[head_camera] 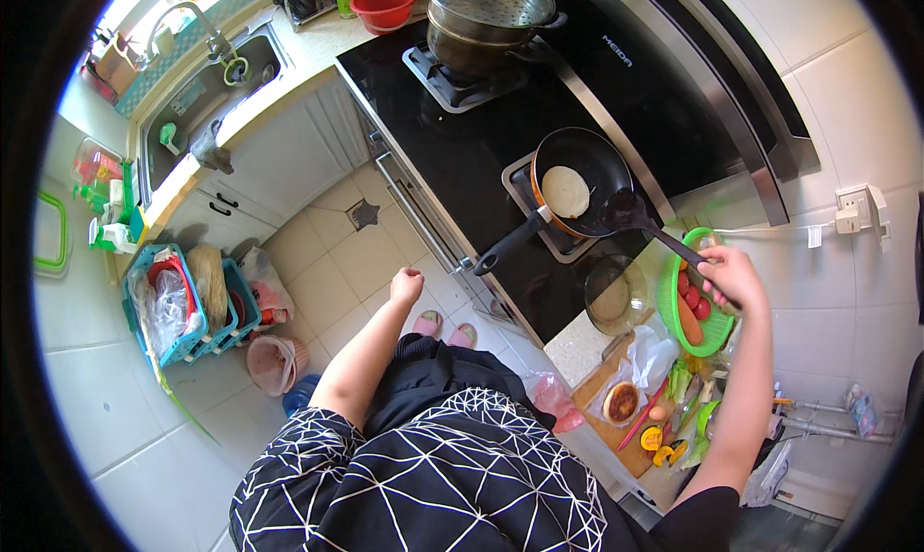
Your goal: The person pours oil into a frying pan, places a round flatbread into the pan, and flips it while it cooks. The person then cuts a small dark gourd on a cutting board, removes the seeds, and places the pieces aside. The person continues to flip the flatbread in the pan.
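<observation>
My right hand [729,278] grips the handle of a dark spatula or turner [668,240], whose head rests at the right inside edge of a black frying pan [588,148]. A round pale flatbread [566,192] lies in the pan, left of the spatula's head. The pan sits on the nearer burner, its black handle pointing towards me. My left hand [407,285] hangs over the floor in front of me, fingers curled, touching nothing; no object shows in it.
A steamer pot [487,39] stands on the far burner. Right of the hob are a glass bowl or lid [615,294], a green basket [711,335] of vegetables and a cutting board [595,384] with a browned round bread [621,402]. A sink [209,112] and blue baskets [173,353] lie left.
</observation>
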`<act>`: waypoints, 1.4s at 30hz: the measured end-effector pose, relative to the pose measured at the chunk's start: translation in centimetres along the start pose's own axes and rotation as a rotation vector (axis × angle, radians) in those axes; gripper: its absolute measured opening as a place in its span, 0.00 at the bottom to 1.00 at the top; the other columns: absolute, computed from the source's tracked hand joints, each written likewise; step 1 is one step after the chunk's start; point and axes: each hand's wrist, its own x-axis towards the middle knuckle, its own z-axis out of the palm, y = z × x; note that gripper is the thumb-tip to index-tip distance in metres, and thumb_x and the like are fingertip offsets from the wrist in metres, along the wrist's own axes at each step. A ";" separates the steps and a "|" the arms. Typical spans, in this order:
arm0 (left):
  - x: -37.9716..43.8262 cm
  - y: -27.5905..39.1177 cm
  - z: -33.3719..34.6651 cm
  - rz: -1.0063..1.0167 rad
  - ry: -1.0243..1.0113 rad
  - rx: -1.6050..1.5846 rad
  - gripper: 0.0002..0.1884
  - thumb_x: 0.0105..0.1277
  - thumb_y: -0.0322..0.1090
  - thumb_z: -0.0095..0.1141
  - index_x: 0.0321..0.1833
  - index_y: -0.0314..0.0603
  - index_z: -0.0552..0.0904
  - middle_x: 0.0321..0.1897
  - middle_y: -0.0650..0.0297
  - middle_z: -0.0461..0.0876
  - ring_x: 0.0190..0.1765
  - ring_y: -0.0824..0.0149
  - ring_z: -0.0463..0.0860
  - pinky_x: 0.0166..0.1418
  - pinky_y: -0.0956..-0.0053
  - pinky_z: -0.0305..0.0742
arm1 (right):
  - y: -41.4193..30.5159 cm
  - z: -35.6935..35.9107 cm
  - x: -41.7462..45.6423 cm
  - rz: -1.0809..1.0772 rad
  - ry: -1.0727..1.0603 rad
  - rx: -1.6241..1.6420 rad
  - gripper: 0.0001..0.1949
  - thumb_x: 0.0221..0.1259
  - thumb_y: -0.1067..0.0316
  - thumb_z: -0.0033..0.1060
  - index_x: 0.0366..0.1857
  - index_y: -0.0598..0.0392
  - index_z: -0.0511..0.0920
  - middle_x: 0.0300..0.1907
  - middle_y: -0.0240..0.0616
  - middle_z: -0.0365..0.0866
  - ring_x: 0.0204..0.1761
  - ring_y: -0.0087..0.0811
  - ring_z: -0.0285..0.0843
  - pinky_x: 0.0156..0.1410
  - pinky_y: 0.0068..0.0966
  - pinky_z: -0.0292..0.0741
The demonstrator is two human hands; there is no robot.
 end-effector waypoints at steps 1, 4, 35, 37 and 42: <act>-0.2 0.3 -0.2 0.026 -0.013 -0.030 0.16 0.60 0.38 0.57 0.49 0.42 0.85 0.43 0.53 0.88 0.45 0.59 0.87 0.52 0.65 0.80 | 0.2 -1.4 1.2 0.044 -0.098 -0.005 0.14 0.66 0.71 0.58 0.54 0.59 0.80 0.20 0.35 0.80 0.13 0.22 0.71 0.17 0.22 0.69; -1.2 1.5 -1.1 0.005 -0.037 -0.079 0.15 0.61 0.36 0.56 0.50 0.41 0.84 0.38 0.56 0.87 0.36 0.64 0.86 0.40 0.67 0.82 | 1.4 -4.6 5.0 0.143 -0.278 0.110 0.11 0.67 0.72 0.58 0.51 0.58 0.80 0.21 0.36 0.80 0.13 0.22 0.70 0.18 0.23 0.69; -7.3 7.7 -3.6 -0.054 -0.097 -0.188 0.16 0.68 0.31 0.49 0.57 0.41 0.79 0.45 0.61 0.81 0.42 0.65 0.84 0.39 0.70 0.81 | 11.3 13.1 3.3 0.041 -0.108 0.858 0.13 0.71 0.66 0.58 0.54 0.59 0.77 0.24 0.32 0.79 0.18 0.20 0.72 0.21 0.19 0.70; -7.4 7.5 -3.5 -0.054 -0.094 -0.204 0.16 0.68 0.32 0.49 0.57 0.41 0.79 0.45 0.61 0.81 0.43 0.65 0.84 0.39 0.70 0.81 | 10.8 14.5 2.4 0.025 -0.046 0.862 0.15 0.71 0.67 0.58 0.56 0.60 0.76 0.25 0.33 0.80 0.19 0.20 0.74 0.22 0.19 0.71; -7.5 6.5 -3.6 -0.085 -0.097 -0.216 0.16 0.69 0.32 0.49 0.57 0.41 0.79 0.47 0.61 0.81 0.43 0.66 0.84 0.40 0.70 0.82 | 9.0 15.7 0.8 -0.024 -0.067 0.915 0.14 0.71 0.67 0.58 0.55 0.60 0.76 0.26 0.35 0.81 0.18 0.22 0.74 0.22 0.21 0.72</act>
